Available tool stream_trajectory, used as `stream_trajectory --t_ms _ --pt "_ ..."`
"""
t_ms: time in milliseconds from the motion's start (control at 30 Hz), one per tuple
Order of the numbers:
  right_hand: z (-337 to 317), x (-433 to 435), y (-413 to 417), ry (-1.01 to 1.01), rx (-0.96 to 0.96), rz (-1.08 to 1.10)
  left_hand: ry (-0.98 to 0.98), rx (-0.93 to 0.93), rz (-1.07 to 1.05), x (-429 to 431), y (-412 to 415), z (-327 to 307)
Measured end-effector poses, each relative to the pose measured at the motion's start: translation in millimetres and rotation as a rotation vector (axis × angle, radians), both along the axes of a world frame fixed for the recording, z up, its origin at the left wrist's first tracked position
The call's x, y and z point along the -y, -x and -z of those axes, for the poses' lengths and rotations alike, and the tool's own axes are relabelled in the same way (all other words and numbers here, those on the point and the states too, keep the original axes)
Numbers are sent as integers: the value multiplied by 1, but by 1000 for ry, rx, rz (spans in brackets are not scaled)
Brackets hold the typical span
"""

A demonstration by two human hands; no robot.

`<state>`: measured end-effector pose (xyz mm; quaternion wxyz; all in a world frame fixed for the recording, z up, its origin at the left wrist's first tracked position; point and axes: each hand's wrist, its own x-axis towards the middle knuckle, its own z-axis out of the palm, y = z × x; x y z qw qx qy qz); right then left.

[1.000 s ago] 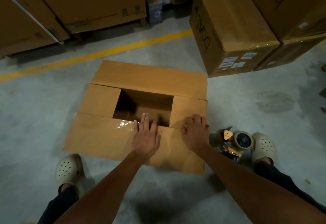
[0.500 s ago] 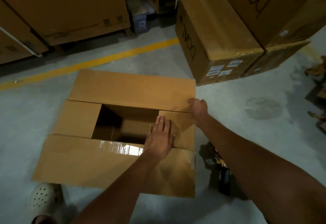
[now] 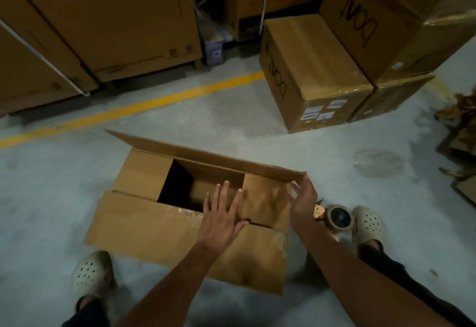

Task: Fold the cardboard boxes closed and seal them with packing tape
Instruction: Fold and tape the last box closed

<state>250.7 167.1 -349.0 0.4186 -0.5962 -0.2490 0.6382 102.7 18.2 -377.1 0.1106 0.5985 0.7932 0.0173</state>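
Cardboard box [image 3: 144,172] sits on the floor [image 3: 51,198], top open, directly under both hands. Left hand [image 3: 221,221]: fingers straight and spread, palm down, holding nothing. It lies flat where the near flap [image 3: 144,226] meets the right-end short flap [image 3: 265,198], fingertips reaching the edge of the dark opening. Right hand [image 3: 304,198]: fingers straight, gripping nothing, tips touching the right corner of the far flap [image 3: 206,156], which stands tilted up. Tape dispenser [image 3: 337,217] lies on the floor just right of that wrist, beside a shoe [image 3: 369,226].
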Motion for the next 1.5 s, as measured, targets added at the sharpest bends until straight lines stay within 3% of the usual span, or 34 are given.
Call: stream_trajectory --t_ms 100,200,300,400,500,567,667,733,800,967,1167,1267,1333,1400,1433,1500 --pt "-6 27 -10 -102 194 -7 -95 -48 15 16 2 -3" --pt "10 55 -26 -350 732 -416 -35 -56 1 27 1 -5" --pt "14 56 -30 -358 1002 -803 84 -58 -21 44 -6 3" --pt "15 61 -26 -271 1152 -1147 188 -9 -38 56 -11 7" --pt "18 74 -21 -233 1211 -1247 201 41 -123 58 -11 8" --pt "20 84 -15 -179 1195 -1235 170 92 -404 58 -10 7" --pt "21 95 -8 -125 1299 -1195 58 345 -1147 58 -2 12" --pt "26 96 -1 -360 1468 -1305 -122 566 -1544 58 3 11" --pt "28 91 12 -568 1452 -1427 -193 731 -1672 56 9 10" --pt "38 79 39 -554 1386 -1616 -113 681 -1518 47 27 20" --pt "41 84 66 -420 1397 -1653 -72 676 -1054 37 103 37" --pt "32 78 67 -407 1414 -1724 9 669 -1010 28 112 36" --pt "29 74 60 -423 1401 -1736 92 489 -949 31 108 32" --pt "28 73 50 -433 1355 -1682 100 173 -686 32 99 26" --pt "27 73 45 -425 1334 -1659 83 94 -523 30 90 21" --pt "27 78 34 -421 1308 -1646 102 115 -230 23 58 12"
